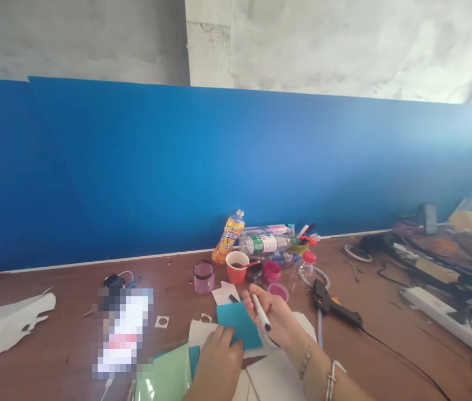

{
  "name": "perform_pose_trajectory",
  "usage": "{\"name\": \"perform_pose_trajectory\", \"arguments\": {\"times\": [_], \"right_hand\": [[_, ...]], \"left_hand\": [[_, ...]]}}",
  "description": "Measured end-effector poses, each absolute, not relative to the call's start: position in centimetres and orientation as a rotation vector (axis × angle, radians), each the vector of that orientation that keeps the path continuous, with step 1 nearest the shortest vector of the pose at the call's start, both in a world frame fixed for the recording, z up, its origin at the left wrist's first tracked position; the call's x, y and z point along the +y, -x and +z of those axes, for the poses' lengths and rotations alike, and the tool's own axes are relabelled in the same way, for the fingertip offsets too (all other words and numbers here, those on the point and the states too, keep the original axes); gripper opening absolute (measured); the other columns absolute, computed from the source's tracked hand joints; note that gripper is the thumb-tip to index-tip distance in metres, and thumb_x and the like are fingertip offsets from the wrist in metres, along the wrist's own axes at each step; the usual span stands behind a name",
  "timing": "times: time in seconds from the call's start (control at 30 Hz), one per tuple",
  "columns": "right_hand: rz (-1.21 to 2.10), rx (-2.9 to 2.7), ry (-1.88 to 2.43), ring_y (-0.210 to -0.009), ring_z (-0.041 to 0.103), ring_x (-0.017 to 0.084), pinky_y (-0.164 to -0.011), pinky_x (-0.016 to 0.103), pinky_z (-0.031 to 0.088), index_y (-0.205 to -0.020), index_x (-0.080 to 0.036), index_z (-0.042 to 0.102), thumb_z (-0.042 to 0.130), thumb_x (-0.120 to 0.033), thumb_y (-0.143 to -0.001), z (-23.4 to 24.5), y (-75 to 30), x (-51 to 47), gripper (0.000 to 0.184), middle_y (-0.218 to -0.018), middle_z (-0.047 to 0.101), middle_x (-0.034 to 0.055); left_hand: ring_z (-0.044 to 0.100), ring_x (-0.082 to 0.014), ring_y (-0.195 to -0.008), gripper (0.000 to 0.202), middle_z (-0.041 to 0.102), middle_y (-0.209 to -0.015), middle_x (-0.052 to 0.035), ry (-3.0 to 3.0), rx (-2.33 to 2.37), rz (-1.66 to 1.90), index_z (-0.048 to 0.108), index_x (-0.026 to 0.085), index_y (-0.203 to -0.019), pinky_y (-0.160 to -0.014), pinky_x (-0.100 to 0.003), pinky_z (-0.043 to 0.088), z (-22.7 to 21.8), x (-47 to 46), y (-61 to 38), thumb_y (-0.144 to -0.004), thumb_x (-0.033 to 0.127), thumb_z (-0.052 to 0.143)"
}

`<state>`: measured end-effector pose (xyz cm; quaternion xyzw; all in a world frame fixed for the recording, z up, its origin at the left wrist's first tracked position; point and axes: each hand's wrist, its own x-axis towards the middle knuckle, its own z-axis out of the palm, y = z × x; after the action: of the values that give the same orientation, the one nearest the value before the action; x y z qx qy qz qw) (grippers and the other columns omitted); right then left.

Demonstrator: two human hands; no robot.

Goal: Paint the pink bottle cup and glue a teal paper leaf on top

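Note:
My right hand (276, 314) is closed around a white marker pen (260, 311) with a black end pointing down toward me. It hovers above a blue square of paper (239, 323). Fingers lightly bent, my left hand (219, 362) rests on the left edge of that square and on white paper (200, 332) beside it. A small black piece that looks like a pen cap (233, 298) lies on white paper just behind the blue square. Light green sheets (169, 374) in a clear sleeve lie left of my left hand.
Behind the papers stand a red paper cup (236, 274), a purple cut container (203, 278), an orange drink bottle (227, 238) and several clear bottles. At right lie a black glue gun (334, 306) with its cord and a white power strip (453, 323). A blurred bright phone-like screen (125, 328) is at left.

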<state>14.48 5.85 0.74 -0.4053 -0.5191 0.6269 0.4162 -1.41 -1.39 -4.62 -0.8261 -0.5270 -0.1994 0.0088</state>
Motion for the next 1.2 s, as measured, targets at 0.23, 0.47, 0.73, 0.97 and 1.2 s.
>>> {"name": "perform_pose_trajectory", "arguments": {"times": [0.23,0.47,0.73,0.97,1.2], "right_hand": [[2.016,-0.955,0.748,-0.064,0.062,0.01,-0.06,0.021,0.047,-0.087,-0.022,0.042,0.07,-0.036,-0.07,0.4,-14.1,4.2,0.036,-0.081,0.063,0.0004],[1.89,-1.302,0.929,-0.044,0.055,0.014,-0.043,0.021,0.034,-0.091,-0.023,0.041,0.033,-0.073,-0.077,-1.6,-12.5,4.3,0.053,-0.052,0.058,-0.0042],[1.472,-1.404,1.039,-0.041,0.031,0.009,-0.043,0.022,0.023,-0.068,-0.021,0.045,0.046,-0.049,-0.078,-1.8,-13.2,4.3,0.03,-0.042,0.034,-0.0097],[1.512,-1.482,1.093,-0.047,0.043,0.008,-0.047,0.02,0.032,-0.068,-0.02,0.045,0.055,-0.031,-0.068,-1.5,-13.2,4.4,0.015,-0.051,0.051,-0.0062],[1.491,-1.527,1.132,-0.047,0.042,0.009,-0.043,0.019,0.032,-0.072,-0.02,0.048,0.053,-0.03,-0.07,-1.0,-13.3,4.1,0.011,-0.051,0.046,-0.0069]], "left_hand": [[0.053,-0.0274,-0.113,0.03,0.06,-0.122,-0.01,2.934,-1.687,-0.622,0.065,0.025,-0.112,-0.098,-0.046,0.042,-2.0,-2.2,3.3,-0.083,0.027,0.055],[0.022,-0.033,-0.14,0.049,0.033,-0.151,-0.0075,3.209,-1.765,-0.282,0.054,0.037,-0.127,-0.109,-0.061,0.02,1.6,-2.2,5.5,-0.079,0.025,0.059],[0.023,-0.0301,-0.14,0.045,0.032,-0.151,-0.0045,3.289,-1.731,-0.317,0.059,0.039,-0.121,-0.109,-0.061,0.018,2.4,-1.8,6.3,-0.082,0.018,0.053],[0.036,-0.0276,-0.133,0.047,0.043,-0.145,-0.0053,3.117,-1.824,-0.518,0.057,0.035,-0.123,-0.111,-0.056,0.021,1.0,-1.5,5.9,-0.079,0.018,0.055],[0.039,-0.0295,-0.13,0.046,0.047,-0.142,-0.007,3.034,-1.882,-0.565,0.06,0.032,-0.119,-0.107,-0.054,0.03,-0.2,-0.6,5.8,-0.074,0.023,0.063]]}}
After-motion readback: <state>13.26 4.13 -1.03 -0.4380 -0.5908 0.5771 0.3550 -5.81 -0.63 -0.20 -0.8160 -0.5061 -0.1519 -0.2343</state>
